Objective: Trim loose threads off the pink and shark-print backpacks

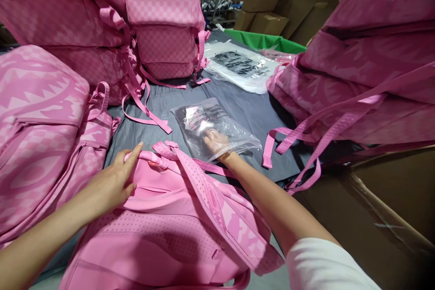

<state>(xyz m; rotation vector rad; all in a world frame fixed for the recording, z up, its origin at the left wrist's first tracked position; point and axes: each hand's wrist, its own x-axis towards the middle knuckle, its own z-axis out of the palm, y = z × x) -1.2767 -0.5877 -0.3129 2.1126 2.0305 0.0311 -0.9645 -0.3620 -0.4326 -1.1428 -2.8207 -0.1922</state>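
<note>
A pink backpack (163, 235) lies in front of me with its padded back panel and shoulder straps facing up. At its top edge, beside the carry loop, rests my left hand (117, 179), its index finger stretched out and its thumb apart. Beyond the backpack is a clear plastic bag (238, 129) with printed text and white tags or cards (195, 115) inside. My right hand (215, 141) reaches into this bag. Its fingers look curled through the plastic, and what they hold, if anything, is hidden by glare.
Pink backpacks stand at the left (37, 136), at the back (165, 22) and in a pile at the right (374, 63). White printed plastic bags (238, 63) lie farther back on the grey-covered table (156, 104). Cardboard boxes (380, 208) are at the lower right and behind.
</note>
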